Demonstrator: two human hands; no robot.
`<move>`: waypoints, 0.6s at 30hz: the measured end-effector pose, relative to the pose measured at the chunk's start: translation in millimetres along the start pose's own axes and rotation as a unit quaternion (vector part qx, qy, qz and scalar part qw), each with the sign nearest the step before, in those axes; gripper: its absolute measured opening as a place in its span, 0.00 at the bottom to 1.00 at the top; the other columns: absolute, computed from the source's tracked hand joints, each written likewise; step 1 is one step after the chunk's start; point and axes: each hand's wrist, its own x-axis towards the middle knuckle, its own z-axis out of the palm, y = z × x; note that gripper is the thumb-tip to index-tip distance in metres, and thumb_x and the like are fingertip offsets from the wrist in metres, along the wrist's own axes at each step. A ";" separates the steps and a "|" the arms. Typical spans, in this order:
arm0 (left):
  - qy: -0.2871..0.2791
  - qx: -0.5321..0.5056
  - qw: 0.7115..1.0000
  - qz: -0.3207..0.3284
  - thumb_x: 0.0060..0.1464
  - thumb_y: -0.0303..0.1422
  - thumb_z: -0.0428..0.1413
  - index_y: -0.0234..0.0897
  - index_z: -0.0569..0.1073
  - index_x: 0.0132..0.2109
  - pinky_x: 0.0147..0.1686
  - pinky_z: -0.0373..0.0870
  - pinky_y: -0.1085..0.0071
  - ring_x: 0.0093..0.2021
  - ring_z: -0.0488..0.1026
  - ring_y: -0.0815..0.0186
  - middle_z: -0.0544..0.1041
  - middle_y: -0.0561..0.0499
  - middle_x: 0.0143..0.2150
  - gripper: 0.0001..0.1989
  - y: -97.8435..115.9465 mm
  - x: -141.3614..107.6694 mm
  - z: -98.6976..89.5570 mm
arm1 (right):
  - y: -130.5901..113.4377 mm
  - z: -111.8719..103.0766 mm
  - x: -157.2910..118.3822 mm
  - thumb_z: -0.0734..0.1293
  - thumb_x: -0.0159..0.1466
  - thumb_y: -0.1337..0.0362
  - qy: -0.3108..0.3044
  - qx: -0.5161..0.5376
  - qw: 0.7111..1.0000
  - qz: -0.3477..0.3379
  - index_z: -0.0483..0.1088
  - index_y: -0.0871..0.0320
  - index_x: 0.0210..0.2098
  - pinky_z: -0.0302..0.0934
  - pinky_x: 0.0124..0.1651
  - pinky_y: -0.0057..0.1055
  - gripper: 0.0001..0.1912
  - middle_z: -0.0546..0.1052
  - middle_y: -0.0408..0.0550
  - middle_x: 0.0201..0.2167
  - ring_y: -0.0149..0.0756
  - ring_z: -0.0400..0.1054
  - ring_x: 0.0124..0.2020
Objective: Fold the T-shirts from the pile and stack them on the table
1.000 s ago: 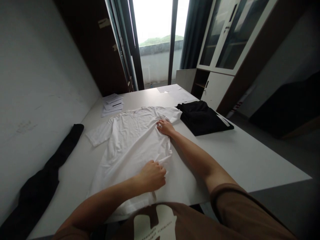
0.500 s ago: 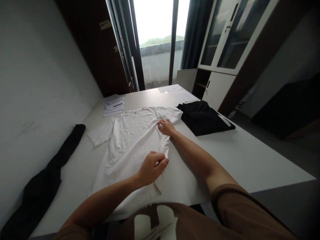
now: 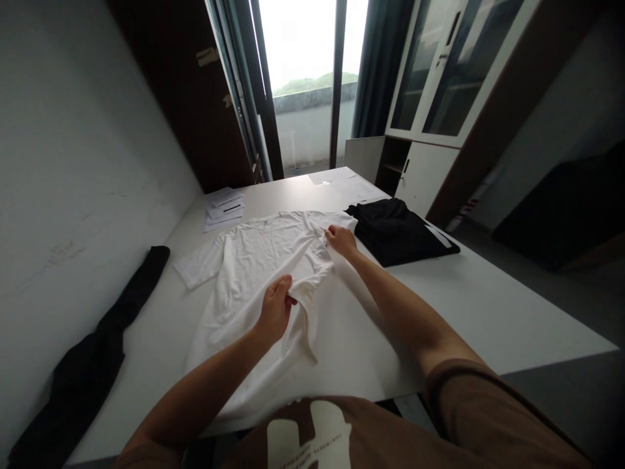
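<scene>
A white T-shirt (image 3: 254,260) lies spread on the white table (image 3: 469,306), its collar toward the far side and its hem toward me. My left hand (image 3: 277,306) is closed on the shirt's right side edge and lifts a fold of it, so the cloth hangs below the fingers. Further up the same side, near the right sleeve, my right hand (image 3: 340,241) pinches the cloth between its fingers. The shirt's lower right part is rumpled; its left sleeve lies flat.
Folded black clothing (image 3: 398,228) with a white strip lies beyond my right hand. Several papers (image 3: 223,207) rest at the far left, and further sheets (image 3: 336,182) at the back. A long black cloth (image 3: 97,352) runs along the left wall.
My left hand has moved up and left, pulling the shirt's right edge inward and raising it. My right hand has shifted slightly right and up, and its fingers have closed on the cloth.
</scene>
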 end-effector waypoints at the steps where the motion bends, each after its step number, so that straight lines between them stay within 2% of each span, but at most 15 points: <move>1: 0.012 -0.017 1.000 0.010 0.46 0.44 0.71 0.37 0.66 0.27 0.24 0.62 0.78 0.24 0.61 0.75 0.65 0.59 0.23 0.23 1.9 2.1 -0.8 | 0.7 -4.3 -4.2 0.61 0.71 0.53 -0.015 -0.014 1.000 -0.003 0.79 0.55 0.39 0.59 0.40 0.30 0.18 0.82 0.53 0.39 0.42 0.74 0.42; 3: 0.025 -0.041 0.999 0.023 0.45 0.43 0.72 0.37 0.67 0.27 0.25 0.63 0.79 0.24 0.62 0.76 0.66 0.59 0.23 0.22 6.9 3.0 -0.4 | 3.7 -8.6 -13.6 0.64 0.70 0.51 -0.059 -0.044 0.997 0.009 0.80 0.56 0.36 0.61 0.42 0.33 0.18 0.82 0.57 0.40 0.46 0.75 0.44; 6: 0.016 -0.047 0.999 0.016 0.46 0.43 0.71 0.37 0.68 0.28 0.27 0.66 0.78 0.25 0.67 0.74 0.70 0.58 0.25 0.21 15.7 -2.5 3.7 | 9.1 -6.2 -24.1 0.68 0.66 0.46 -0.108 -0.064 0.990 0.070 0.79 0.58 0.34 0.64 0.48 0.40 0.20 0.81 0.62 0.39 0.56 0.75 0.49; 8: -0.012 -0.031 0.999 0.001 0.49 0.45 0.69 0.37 0.70 0.31 0.28 0.68 0.76 0.27 0.69 0.73 0.73 0.56 0.27 0.20 19.6 -8.1 5.8 | 8.4 0.0 -27.6 0.72 0.62 0.43 -0.139 0.000 0.986 0.094 0.79 0.56 0.33 0.66 0.50 0.43 0.21 0.80 0.59 0.32 0.57 0.75 0.48; 10: -0.059 -0.006 0.998 -0.017 0.51 0.48 0.67 0.36 0.70 0.32 0.28 0.69 0.75 0.27 0.69 0.71 0.72 0.56 0.27 0.21 19.9 -12.8 5.5 | 1.9 8.4 -30.4 0.74 0.60 0.42 -0.191 0.130 0.967 0.106 0.77 0.55 0.30 0.68 0.46 0.42 0.21 0.76 0.53 0.23 0.53 0.77 0.40; 12: -0.122 0.017 0.991 -0.044 0.50 0.51 0.68 0.36 0.69 0.30 0.28 0.67 0.75 0.26 0.67 0.72 0.70 0.56 0.25 0.24 15.9 -14.9 2.5 | -9.2 16.8 -34.7 0.75 0.58 0.42 -0.240 0.274 0.922 0.131 0.74 0.54 0.29 0.70 0.38 0.39 0.22 0.71 0.48 0.18 0.46 0.75 0.30; 14: -0.195 0.047 0.976 -0.078 0.47 0.54 0.68 0.35 0.69 0.28 0.29 0.66 0.74 0.25 0.65 0.72 0.68 0.55 0.24 0.27 8.8 -14.1 -2.0 | -21.3 23.1 -40.9 0.75 0.59 0.43 -0.257 0.394 0.868 0.158 0.73 0.55 0.32 0.69 0.31 0.34 0.21 0.71 0.45 0.19 0.39 0.71 0.24; 16: -0.275 0.111 0.950 -0.098 0.47 0.58 0.67 0.34 0.71 0.29 0.32 0.67 0.72 0.28 0.67 0.71 0.70 0.53 0.26 0.29 0.9 -10.7 -6.5 | -31.1 26.0 -47.6 0.74 0.62 0.47 -0.256 0.494 0.814 0.168 0.72 0.55 0.36 0.69 0.29 0.30 0.18 0.73 0.43 0.22 0.35 0.70 0.24; 18: -0.350 0.202 0.912 -0.076 0.51 0.59 0.63 0.34 0.75 0.33 0.38 0.69 0.69 0.33 0.71 0.66 0.73 0.50 0.31 0.29 -6.0 -5.2 -10.7 | -36.6 25.6 -52.3 0.74 0.63 0.51 -0.252 0.565 0.768 0.168 0.70 0.54 0.37 0.69 0.30 0.27 0.15 0.75 0.42 0.26 0.33 0.70 0.26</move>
